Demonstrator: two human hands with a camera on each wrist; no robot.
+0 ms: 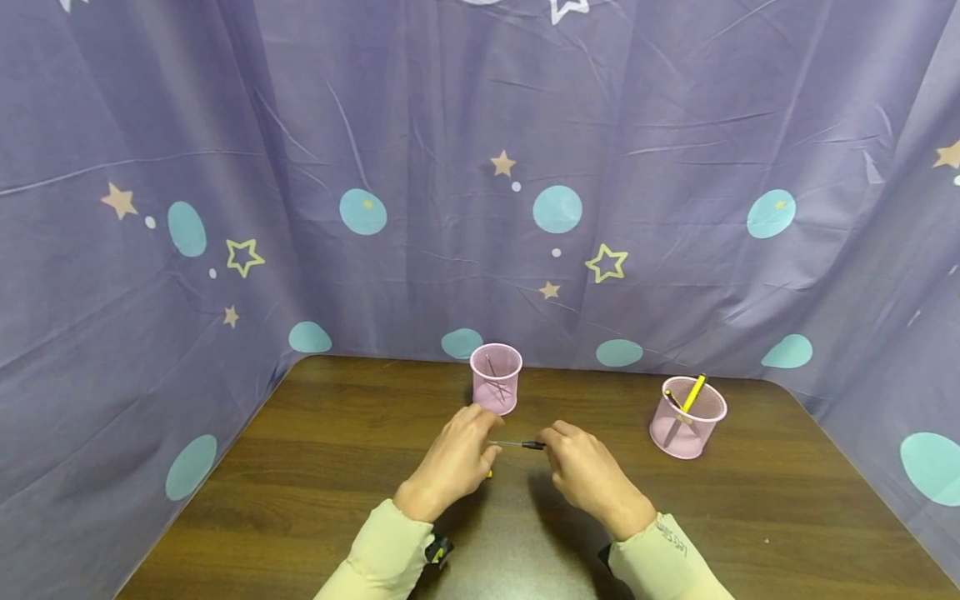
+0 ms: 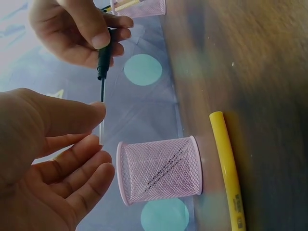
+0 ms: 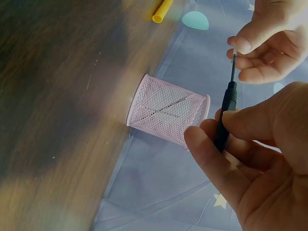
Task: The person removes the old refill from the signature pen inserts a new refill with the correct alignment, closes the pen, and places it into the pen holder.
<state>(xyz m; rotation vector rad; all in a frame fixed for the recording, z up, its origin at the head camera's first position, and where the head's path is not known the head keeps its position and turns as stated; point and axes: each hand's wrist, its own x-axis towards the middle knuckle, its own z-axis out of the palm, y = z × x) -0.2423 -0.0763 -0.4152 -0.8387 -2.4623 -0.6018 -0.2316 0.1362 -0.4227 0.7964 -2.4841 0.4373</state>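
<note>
My left hand [image 1: 453, 457] pinches the clear end of a thin pen refill [image 2: 102, 90] between thumb and fingers, its other fingers loosely bent. Opposite it, my right hand [image 1: 588, 468] grips the black front section of a pen [image 3: 225, 113], from whose threaded end the refill sticks out. Both hands are raised over the table, joined by this line of refill and black section. A yellow pen barrel [image 2: 226, 168] lies on the table below, mostly hidden by the left hand in the head view. Just beyond the hands stands a pink mesh cup [image 1: 496, 400] with thin refills inside.
At the right, a second pink mesh cup [image 1: 678, 448] holds a yellow pen [image 1: 693, 393] and another black-tipped one. The brown wooden table [image 1: 337, 458] meets a purple curtain [image 1: 442, 275] at the back and sides.
</note>
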